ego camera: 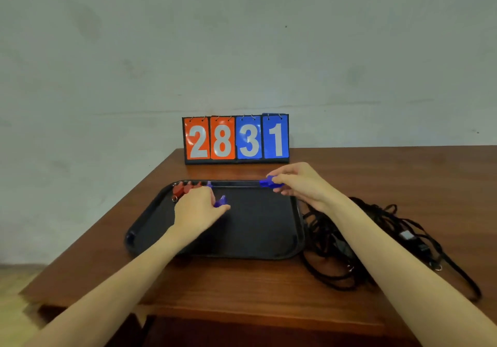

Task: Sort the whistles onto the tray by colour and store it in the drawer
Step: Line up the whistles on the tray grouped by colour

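Black tray [269,241] sits on a brown wooden table [242,282], long side toward the person. Red whistles [181,189] are lined up in the tray's far-left corner, one with a small metal ring showing at its near end. Just right of them, a blue whistle [209,184] lies against the far rim.

Left hand [197,210] is over the left part of the tray, fingers curled, pinching a second blue whistle [221,202] at the fingertips — low over the tray floor, can't tell if it touches. Right hand [301,185] is at the tray's far-right corner, thumb and fingers pinching a third blue whistle [270,181] just above the rim.

Tangle of black lanyard cords [376,244] lies on the table right of the tray, touching its right edge, partly under the right forearm. Flip scoreboard [236,139] stands at the table's back edge against the wall — reads 28 on orange, 31 on blue.
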